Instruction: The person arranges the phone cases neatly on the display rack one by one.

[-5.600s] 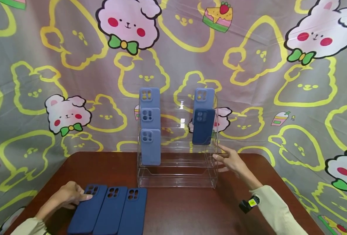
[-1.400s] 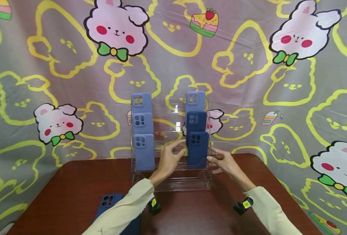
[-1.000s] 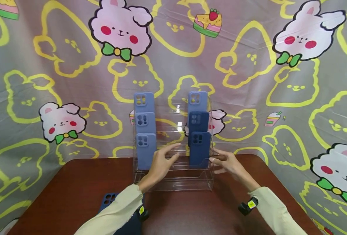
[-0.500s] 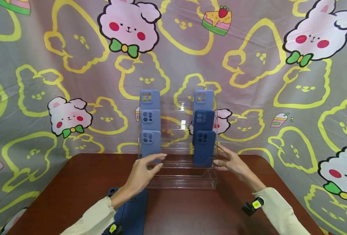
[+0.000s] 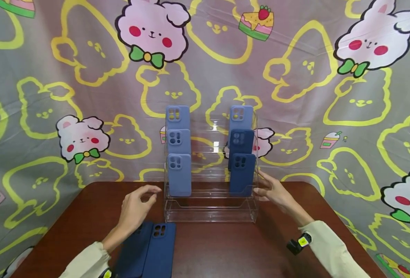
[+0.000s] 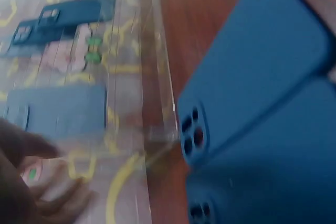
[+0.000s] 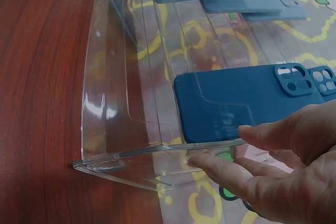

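A clear tiered display rack [image 5: 210, 216] stands on the table. Its left column holds three light blue phone cases, the lowest of them a light blue case [image 5: 179, 179]. At the right, two dark blue cases, the lower being a dark blue phone case [image 5: 241, 179], sit below a light blue case [image 5: 241, 114]. My left hand [image 5: 133, 208] hovers left of the rack, fingers bent and holding nothing. Beneath it lie two dark blue phone cases [image 5: 160, 251], side by side. My right hand [image 5: 278, 196] touches the rack's right side, thumb by the edge and fingers fairly straight.
The brown table [image 5: 219, 251] ends at a patterned cloth backdrop [image 5: 205, 69] behind the rack. The lowest front tier [image 7: 97, 98] of the rack has a clear raised lip and holds no case.
One dark blue case has gone from the table into the rack's right column. My left hand has let it go and drawn back leftward and down. My right hand stays by the rack.
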Demonstrator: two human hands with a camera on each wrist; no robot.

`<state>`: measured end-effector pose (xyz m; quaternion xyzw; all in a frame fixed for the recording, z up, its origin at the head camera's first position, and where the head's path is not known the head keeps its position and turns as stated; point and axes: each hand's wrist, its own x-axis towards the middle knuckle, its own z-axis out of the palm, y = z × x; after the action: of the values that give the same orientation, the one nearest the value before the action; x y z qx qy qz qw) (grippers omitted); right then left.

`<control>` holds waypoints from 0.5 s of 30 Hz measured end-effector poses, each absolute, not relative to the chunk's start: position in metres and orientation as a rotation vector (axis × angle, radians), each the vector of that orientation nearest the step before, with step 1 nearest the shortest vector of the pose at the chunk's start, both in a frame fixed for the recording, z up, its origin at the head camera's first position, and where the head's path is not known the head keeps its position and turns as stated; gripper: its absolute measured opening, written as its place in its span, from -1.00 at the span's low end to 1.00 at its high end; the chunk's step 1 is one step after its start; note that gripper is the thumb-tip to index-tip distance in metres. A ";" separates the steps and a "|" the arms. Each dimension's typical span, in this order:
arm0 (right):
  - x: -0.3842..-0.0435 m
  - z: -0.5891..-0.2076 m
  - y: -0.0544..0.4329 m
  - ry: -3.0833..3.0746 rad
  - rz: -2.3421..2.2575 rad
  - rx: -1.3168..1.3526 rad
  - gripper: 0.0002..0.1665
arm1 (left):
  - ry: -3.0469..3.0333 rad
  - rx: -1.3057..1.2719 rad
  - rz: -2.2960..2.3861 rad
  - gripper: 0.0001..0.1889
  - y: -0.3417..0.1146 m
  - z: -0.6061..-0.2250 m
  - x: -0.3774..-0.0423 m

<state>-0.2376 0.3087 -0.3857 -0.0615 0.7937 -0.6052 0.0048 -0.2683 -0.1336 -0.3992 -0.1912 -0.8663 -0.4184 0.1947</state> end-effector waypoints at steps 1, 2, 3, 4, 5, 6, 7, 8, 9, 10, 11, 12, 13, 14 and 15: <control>-0.238 -0.386 0.308 2.495 -1.884 -0.192 -0.07 | -2.509 -0.504 -1.134 -0.76 -0.141 -0.400 -0.268; -0.238 -0.386 0.308 2.497 -1.886 -0.181 -0.07 | -2.600 -0.476 -1.094 -0.75 -0.148 -0.401 -0.269; -0.238 -0.386 0.308 2.502 -1.882 -0.173 -0.07 | -2.694 -0.456 -1.056 -0.71 -0.154 -0.402 -0.269; -0.237 -0.386 0.308 2.500 -1.886 -0.164 -0.08 | -2.796 -0.436 -1.016 -0.66 -0.160 -0.403 -0.271; -0.237 -0.387 0.308 2.496 -1.887 -0.169 -0.07 | -2.888 -0.425 -0.966 -0.59 -0.166 -0.405 -0.272; -0.236 -0.387 0.308 2.497 -1.888 -0.165 -0.07 | -2.978 -0.415 -0.917 -0.51 -0.171 -0.407 -0.273; -0.235 -0.387 0.308 2.495 -1.892 -0.161 -0.07 | -3.063 -0.404 -0.872 -0.43 -0.175 -0.409 -0.275; -0.234 -0.387 0.309 2.489 -1.904 -0.152 -0.07 | -3.132 -0.403 -0.828 -0.34 -0.178 -0.411 -0.277; -0.233 -0.387 0.309 2.491 -1.906 -0.151 -0.06 | -3.190 -0.405 -0.784 -0.26 -0.180 -0.413 -0.278; -0.232 -0.387 0.310 2.492 -1.906 -0.153 -0.06 | -3.236 -0.408 -0.749 -0.19 -0.182 -0.415 -0.279; -0.232 -0.387 0.310 2.492 -1.907 -0.155 -0.06 | -3.264 -0.413 -0.718 -0.13 -0.184 -0.417 -0.279; -0.232 -0.387 0.310 2.496 -1.898 -0.157 -0.06 | -3.285 -0.414 -0.699 -0.07 -0.186 -0.419 -0.278; -0.232 -0.387 0.309 2.495 -1.895 -0.161 -0.06 | -3.298 -0.413 -0.691 -0.03 -0.188 -0.421 -0.276; -0.232 -0.387 0.309 2.496 -1.890 -0.170 -0.07 | -3.303 -0.409 -0.687 0.00 -0.189 -0.424 -0.275; -0.232 -0.387 0.309 2.495 -1.886 -0.181 -0.07 | -3.311 -0.398 -0.689 0.01 -0.190 -0.426 -0.274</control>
<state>-0.2322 0.3090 -0.3874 -0.0577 0.7964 -0.6020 0.0046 -0.2741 -0.1905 -0.4255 -0.1159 -0.9639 -0.2005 -0.1315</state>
